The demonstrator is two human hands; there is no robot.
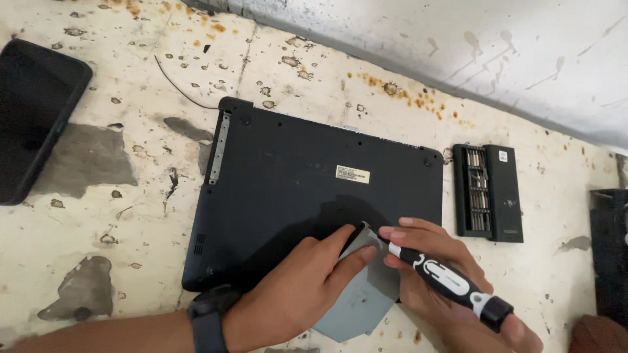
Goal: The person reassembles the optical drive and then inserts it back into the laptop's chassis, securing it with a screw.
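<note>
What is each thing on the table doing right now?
Laptop: shut, lying bottom side up.
Grey panel: sticking out from the laptop's near edge.
Screwdriver: gripped in right hand.
Left hand: fingers pressing the panel.
Bit case: open, bits showing.
Phone: screen dark.

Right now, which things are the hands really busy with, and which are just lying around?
Busy with:
- black laptop, lying bottom up
- grey flat part at its near edge, touched by the left hand
- black and white screwdriver, held in the right hand

Just lying around:
- open bit case, to the right
- dark phone, far left
- thin wire, near the wall
</note>
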